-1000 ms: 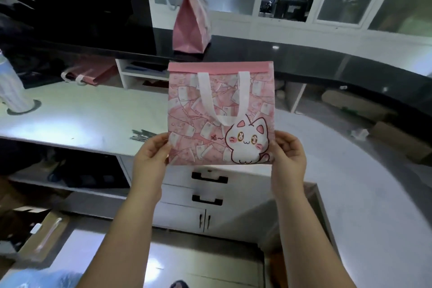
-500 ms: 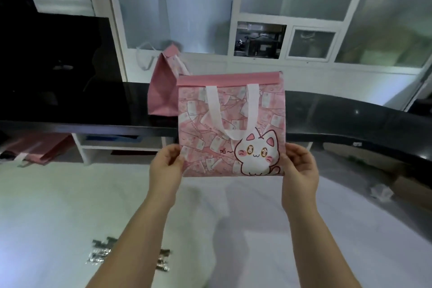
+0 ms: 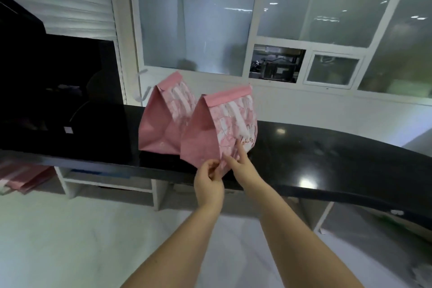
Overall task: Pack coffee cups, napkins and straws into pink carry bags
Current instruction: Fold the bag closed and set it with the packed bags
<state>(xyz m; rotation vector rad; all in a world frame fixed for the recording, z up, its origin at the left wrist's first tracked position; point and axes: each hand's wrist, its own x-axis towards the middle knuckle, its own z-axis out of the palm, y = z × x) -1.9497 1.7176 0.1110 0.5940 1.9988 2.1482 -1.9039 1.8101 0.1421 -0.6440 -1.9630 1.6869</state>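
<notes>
the person holds a pink carry bag (image 3: 205,133) upright at the front edge of the black countertop (image 3: 315,154), its plain pink side turned toward the camera and its top folded shut. the left hand (image 3: 209,182) has curled fingers and thumb pinching the bag's lower front corner. the right hand (image 3: 242,167) lies flat against the printed face, index finger (image 3: 239,147) stretched straight up it (whether the bag's base rests fully on the countertop cannot be told). a second pink bag (image 3: 159,128) stands just behind and to the left, touching or nearly touching the first. flat pink bags (image 3: 21,177) lie on a lower shelf at far left, above a white work surface (image 3: 70,229).
</notes>
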